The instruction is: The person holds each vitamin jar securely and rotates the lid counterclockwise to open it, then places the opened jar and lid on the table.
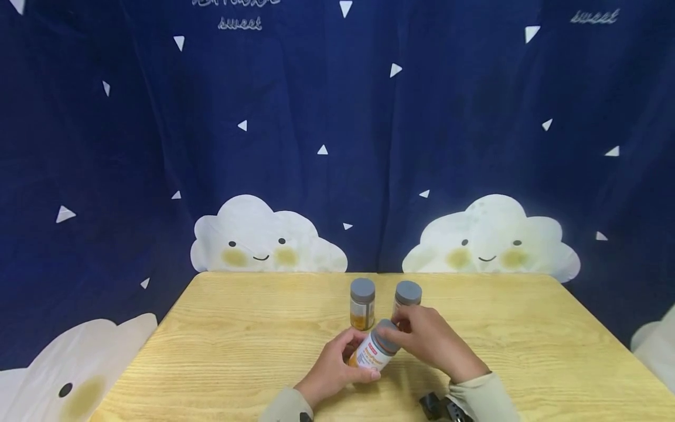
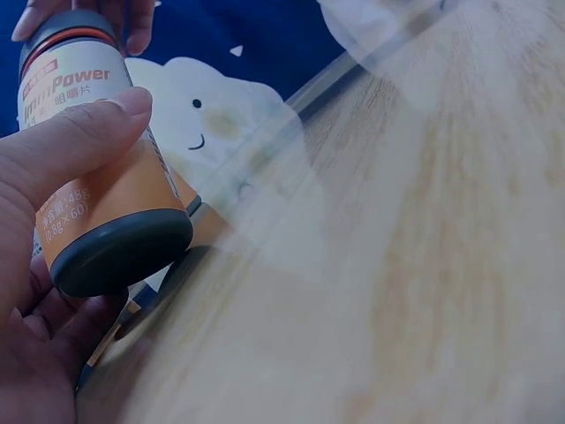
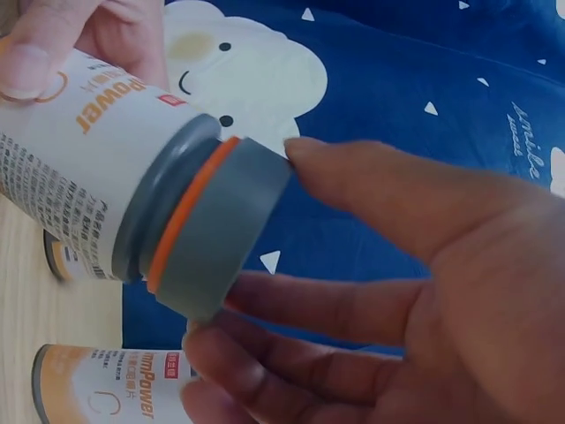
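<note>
A pill bottle (image 1: 371, 356) with a white and orange label and a grey cap (image 3: 231, 231) is tilted, its cap toward the upper right. My left hand (image 1: 333, 364) grips its body, thumb across the label in the left wrist view. My right hand (image 1: 428, 340) pinches the cap, thumb on one edge and fingertips on the other in the right wrist view. An orange ring shows under the cap. The bottle's dark base (image 2: 124, 252) appears raised off the table in the left wrist view.
Two similar bottles stand upright behind my hands: a left one (image 1: 362, 305) and a right one (image 1: 408, 293), the latter partly hidden by my right hand. They stand on a light wooden table (image 1: 237, 340). A dark blue curtain (image 1: 316, 88) with clouds hangs behind.
</note>
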Demonstrator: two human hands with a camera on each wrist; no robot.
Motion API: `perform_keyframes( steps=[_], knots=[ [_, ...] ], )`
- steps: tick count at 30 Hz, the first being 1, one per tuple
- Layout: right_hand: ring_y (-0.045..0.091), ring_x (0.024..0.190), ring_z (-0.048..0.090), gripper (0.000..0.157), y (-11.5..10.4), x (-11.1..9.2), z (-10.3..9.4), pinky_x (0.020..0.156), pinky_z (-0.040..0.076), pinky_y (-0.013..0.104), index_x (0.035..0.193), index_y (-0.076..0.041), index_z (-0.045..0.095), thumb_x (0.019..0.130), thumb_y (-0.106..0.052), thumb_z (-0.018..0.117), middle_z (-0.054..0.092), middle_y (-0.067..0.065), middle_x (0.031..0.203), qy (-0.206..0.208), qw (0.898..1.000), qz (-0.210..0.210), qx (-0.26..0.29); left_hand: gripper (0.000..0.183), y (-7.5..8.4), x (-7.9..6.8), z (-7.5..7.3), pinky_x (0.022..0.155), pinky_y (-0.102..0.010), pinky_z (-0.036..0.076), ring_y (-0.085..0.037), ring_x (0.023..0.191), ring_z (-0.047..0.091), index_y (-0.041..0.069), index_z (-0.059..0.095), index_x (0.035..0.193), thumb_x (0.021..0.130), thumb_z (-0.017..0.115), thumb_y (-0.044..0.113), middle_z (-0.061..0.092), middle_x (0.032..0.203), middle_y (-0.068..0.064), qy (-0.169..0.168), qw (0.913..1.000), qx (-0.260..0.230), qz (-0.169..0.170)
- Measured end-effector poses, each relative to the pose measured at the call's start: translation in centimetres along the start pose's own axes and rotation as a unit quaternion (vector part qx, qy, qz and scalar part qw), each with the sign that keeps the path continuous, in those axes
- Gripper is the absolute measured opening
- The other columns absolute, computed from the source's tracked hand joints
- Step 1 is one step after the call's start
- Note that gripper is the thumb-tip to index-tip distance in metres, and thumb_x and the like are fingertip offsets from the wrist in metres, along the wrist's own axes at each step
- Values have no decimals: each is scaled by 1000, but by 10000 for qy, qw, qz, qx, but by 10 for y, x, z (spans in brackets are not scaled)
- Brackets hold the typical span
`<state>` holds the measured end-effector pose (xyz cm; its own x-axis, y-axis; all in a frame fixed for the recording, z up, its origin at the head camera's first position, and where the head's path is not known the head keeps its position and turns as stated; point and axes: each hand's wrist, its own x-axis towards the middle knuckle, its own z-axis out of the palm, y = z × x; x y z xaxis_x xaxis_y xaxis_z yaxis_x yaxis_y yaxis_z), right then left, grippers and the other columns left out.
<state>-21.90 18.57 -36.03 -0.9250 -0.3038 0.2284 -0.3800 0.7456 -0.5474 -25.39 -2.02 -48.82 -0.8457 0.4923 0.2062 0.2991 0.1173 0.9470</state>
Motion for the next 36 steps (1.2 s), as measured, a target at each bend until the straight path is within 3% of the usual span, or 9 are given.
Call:
perform_keyframes(
  steps=[3, 9, 18, 23, 26, 29, 36],
  knots=[
    [7, 66, 53, 25, 4, -1, -1, 56, 44, 24, 83, -15, 65, 84, -39, 73, 59, -8, 73, -188, 9997, -170, 49, 50, -2, -1, 0, 82, -30, 48, -16, 96, 60, 25, 58, 118, 75, 84, 23, 61, 114, 6, -3, 10000, 11, -50],
    [18, 88, 64, 33, 8, -4, -6, 72, 53, 34, 106, -8, 68, 83, -30, 76, 68, -2, 96, -439, 9975, -543, 63, 50, -3, -1, 2, 84, -30, 47, -14, 97, 60, 25, 58, 117, 75, 84, 23, 61, 113, 6, -42, 10000, -4, -48],
    [26, 104, 63, 35, 8, -3, -10, 78, 53, 33, 114, -10, 66, 80, -9, 77, 67, 2, 111, -582, 9946, -819, 262, 48, 0, 1, -1, 83, -30, 46, -15, 95, 60, 24, 59, 116, 75, 83, 25, 62, 110, 4, -26, 10000, 62, 12],
    [31, 106, 61, 42, 5, -2, -6, 80, 54, 38, 119, -8, 64, 81, -18, 78, 65, 6, 116, -492, 9965, -584, 353, 48, -2, 0, -1, 81, -29, 48, -15, 93, 60, 22, 59, 116, 75, 84, 25, 63, 109, 3, -4, 10000, -6, 12],
    [30, 100, 62, 44, 2, -2, -3, 77, 53, 40, 117, -9, 65, 81, -32, 77, 65, 9, 113, -248, 9991, -184, 277, 49, -3, -1, 0, 80, -29, 49, -15, 94, 60, 22, 58, 117, 75, 84, 25, 62, 111, 3, -21, 10000, -57, -50],
    [21, 87, 63, 42, -1, -1, 0, 69, 52, 36, 108, -11, 67, 82, -43, 74, 67, 6, 102, 90, 9997, 222, 111, 49, -3, -2, 0, 81, -30, 49, -16, 95, 60, 23, 58, 118, 76, 83, 25, 62, 112, 3, -47, 9999, -99, -90],
    [8, 58, 53, 35, -6, 1, 7, 51, 43, 29, 83, -15, 66, 83, -50, 70, 60, -5, 67, 458, 9953, 815, -248, 48, -1, 0, -1, 83, -29, 49, -14, 95, 61, 23, 58, 116, 75, 84, 23, 63, 111, 3, -12, 9999, -78, 97]
  ],
)
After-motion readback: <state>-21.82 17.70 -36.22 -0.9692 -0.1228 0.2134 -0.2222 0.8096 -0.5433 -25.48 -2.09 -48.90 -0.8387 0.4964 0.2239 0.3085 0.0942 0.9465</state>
